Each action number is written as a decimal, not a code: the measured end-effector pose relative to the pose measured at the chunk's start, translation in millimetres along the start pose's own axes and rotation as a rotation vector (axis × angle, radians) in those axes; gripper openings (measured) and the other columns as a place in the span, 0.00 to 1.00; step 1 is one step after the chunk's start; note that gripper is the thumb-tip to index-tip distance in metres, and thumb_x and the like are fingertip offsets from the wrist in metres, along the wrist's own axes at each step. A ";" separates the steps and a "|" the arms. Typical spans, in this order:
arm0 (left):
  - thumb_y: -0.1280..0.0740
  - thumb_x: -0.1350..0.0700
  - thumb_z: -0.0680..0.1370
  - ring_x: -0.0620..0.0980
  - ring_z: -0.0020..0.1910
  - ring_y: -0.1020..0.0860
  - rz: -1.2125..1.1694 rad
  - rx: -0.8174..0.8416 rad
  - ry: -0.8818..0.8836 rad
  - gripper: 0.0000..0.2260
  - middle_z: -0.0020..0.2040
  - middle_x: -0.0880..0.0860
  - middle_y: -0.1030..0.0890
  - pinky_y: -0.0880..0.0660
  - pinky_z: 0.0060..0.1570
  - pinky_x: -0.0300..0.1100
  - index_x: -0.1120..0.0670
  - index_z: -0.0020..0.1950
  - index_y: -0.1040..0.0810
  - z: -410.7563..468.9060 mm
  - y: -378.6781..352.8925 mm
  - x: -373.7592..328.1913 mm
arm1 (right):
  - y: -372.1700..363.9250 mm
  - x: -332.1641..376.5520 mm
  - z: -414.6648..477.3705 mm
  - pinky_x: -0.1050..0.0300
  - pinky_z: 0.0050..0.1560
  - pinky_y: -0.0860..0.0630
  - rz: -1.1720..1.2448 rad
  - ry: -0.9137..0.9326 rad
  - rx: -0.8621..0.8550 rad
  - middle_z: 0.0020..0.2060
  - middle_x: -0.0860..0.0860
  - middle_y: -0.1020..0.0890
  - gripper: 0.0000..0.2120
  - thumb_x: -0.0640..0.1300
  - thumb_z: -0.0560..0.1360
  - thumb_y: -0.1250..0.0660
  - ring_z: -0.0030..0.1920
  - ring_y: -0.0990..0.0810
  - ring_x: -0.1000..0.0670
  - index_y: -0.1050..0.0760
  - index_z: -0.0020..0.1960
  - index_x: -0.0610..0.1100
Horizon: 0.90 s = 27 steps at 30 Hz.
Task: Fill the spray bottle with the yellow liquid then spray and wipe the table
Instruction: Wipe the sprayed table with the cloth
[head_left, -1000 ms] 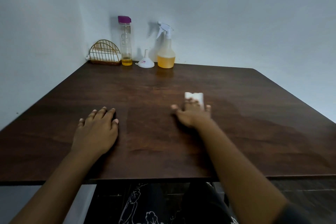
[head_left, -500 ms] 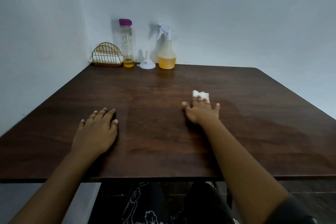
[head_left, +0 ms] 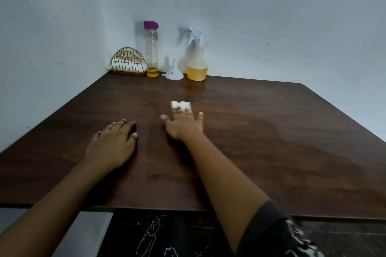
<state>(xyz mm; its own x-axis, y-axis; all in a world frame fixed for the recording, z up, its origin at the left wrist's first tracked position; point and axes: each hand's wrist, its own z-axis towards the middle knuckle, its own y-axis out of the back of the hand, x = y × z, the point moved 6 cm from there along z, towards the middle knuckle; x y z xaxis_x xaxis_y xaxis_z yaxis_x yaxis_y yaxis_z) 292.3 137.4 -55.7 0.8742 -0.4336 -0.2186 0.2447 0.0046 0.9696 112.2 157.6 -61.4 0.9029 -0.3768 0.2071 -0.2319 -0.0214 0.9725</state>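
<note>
Two hands on a dark wooden table [head_left: 271,152]. Left hand [head_left: 113,144] lies palm-down, fingers loosely together and flat on the wood, holding nothing. Right hand [head_left: 183,125] reaches further out, fingers spread and pressing down on a small white folded cloth [head_left: 181,104], which shows just past the fingertips near the table's middle. A slightly different sheen covers the wood to the right of that hand. Along the far edge, against the wall, left to right: gold wire holder [head_left: 128,62] with white paper in it, tall clear bottle [head_left: 152,50] with purple cap and a little yellow liquid at the bottom, white funnel [head_left: 174,73] resting mouth-down, spray bottle [head_left: 197,60] roughly a third full of yellow liquid, trigger head on.
</note>
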 end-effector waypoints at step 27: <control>0.53 0.46 0.82 0.52 0.77 0.49 0.007 -0.009 0.131 0.22 0.78 0.50 0.46 0.50 0.73 0.57 0.47 0.76 0.45 44.9 -3.9 22.6 | 36.1 -143.6 33.9 0.36 0.71 0.66 0.037 -0.432 -0.038 0.77 0.49 0.56 0.33 0.63 0.79 0.61 0.77 0.60 0.48 0.59 0.77 0.46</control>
<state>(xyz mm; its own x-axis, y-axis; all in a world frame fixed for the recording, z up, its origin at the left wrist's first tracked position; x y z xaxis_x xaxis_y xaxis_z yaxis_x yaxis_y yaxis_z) 292.2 87.1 -59.5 0.9229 -0.3125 -0.2248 0.2416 0.0156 0.9702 -38.2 179.6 -59.6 0.6582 -0.7295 0.1860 -0.2403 0.0305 0.9702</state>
